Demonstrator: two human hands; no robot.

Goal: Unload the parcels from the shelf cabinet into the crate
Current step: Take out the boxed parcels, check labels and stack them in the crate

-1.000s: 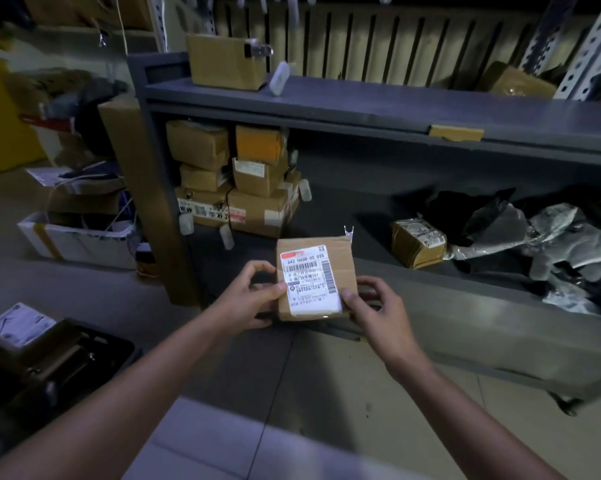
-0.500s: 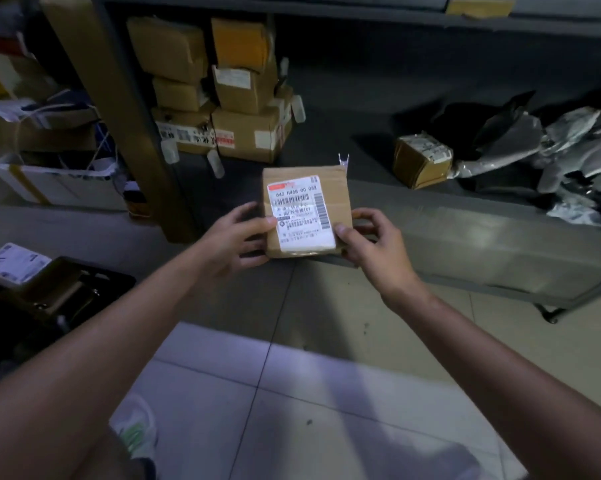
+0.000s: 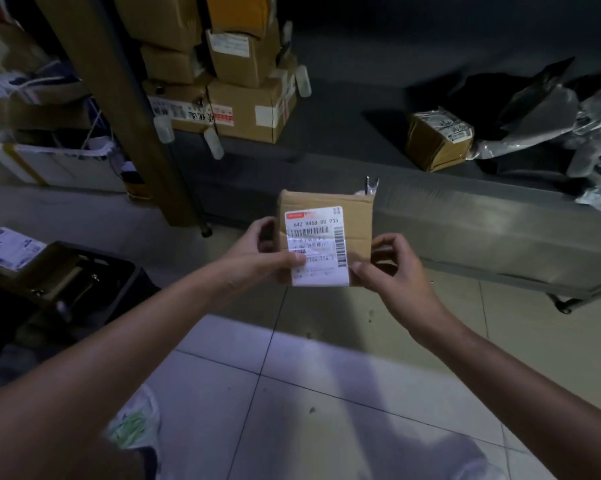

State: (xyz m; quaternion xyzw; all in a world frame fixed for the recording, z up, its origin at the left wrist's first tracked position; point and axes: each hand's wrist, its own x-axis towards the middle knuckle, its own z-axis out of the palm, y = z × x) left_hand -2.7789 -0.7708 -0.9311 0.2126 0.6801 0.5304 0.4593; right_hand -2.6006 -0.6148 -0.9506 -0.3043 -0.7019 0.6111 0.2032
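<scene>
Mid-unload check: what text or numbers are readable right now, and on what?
"642 H468 00 033": white label on the held parcel.
Fine print below it: too small to read.
Labels on the stacked boxes, the lone small box and the parcel at far left: blurred, unreadable.

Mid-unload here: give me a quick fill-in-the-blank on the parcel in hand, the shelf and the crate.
The left hand and right hand grip one parcel, its ____ label facing the camera.
The stacked boxes sit at the shelf's ____ end.
The black crate stands on the ____.
Missing: white; left; floor.
</scene>
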